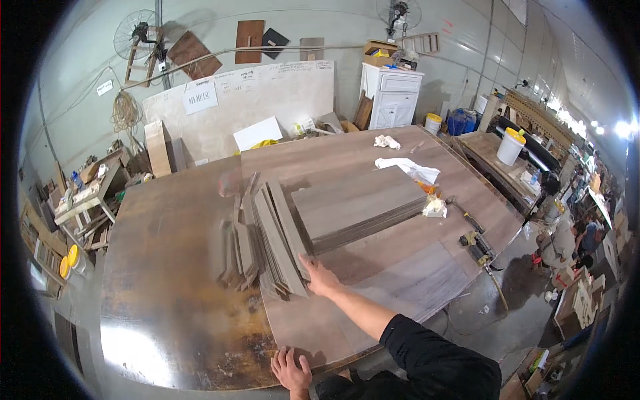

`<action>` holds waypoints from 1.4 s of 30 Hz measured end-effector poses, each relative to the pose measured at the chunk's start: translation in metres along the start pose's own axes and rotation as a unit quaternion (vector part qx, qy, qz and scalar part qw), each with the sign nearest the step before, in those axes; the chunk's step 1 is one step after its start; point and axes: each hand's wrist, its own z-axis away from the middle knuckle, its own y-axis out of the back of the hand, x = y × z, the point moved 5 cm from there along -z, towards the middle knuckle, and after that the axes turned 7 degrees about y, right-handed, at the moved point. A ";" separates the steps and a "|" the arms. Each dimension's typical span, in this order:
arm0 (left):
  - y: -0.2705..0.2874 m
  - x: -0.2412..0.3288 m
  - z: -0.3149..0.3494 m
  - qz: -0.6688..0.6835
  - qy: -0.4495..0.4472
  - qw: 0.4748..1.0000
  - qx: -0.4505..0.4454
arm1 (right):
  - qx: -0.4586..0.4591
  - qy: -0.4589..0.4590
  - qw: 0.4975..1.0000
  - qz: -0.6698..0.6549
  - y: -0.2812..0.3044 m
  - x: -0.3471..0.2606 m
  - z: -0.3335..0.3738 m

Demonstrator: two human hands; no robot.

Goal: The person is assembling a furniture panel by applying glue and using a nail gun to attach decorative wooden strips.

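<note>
Fingers (307, 261) of the right hand (321, 277) are touching the near end of the rightmost strip in a fanned row of grey strips (285, 215). The hand is reaching forward and left, its knuckles partly hiding the fingertips, so whether it is pinching the strip or only pressing on it cannot be told. The left hand (291, 370) is resting palm down at the near edge of the table (167, 240), its fingers spreading a little apart and holding nothing.

The grey strips are lying lengthwise away from the person, leaning closely against one another near the middle of the table. Just left of them, a second bunch of strips (243, 250) is lying at a similar slant, its left side blurring. Just to the right, a stack of wide grey boards (363, 198) is lying flat. These boards are sitting on a brownish sheet (387, 267) that is covering the right part of the table.

Beyond the boards a white cloth (408, 166) is lying crumpled, and near their right corner a whitish wad (435, 207) is resting. Farther right, a tool with a hose (476, 248) is lying near the table's edge. Behind the table, a white cabinet (394, 100) is standing by the wall, and a large pale panel (247, 93) is leaning there.
</note>
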 end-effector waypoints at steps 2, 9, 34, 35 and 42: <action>-0.002 -0.002 0.000 0.001 -0.001 1.000 -0.002 | 0.010 0.022 1.000 0.004 0.002 0.001 -0.005; -0.001 0.005 -0.004 -0.015 -0.009 1.000 0.024 | -0.023 -0.046 0.999 -0.003 0.013 0.003 -0.003; -0.149 0.143 -0.148 0.651 0.358 0.553 -0.377 | -0.068 -0.008 0.997 -0.042 0.058 -0.014 0.203; -0.157 0.145 -0.144 0.606 0.351 0.617 -0.358 | -0.061 0.012 0.997 -0.054 0.057 -0.006 0.208; -0.119 0.199 -0.085 0.632 0.251 0.704 -0.203 | -0.058 0.032 0.979 -0.193 0.077 0.061 0.271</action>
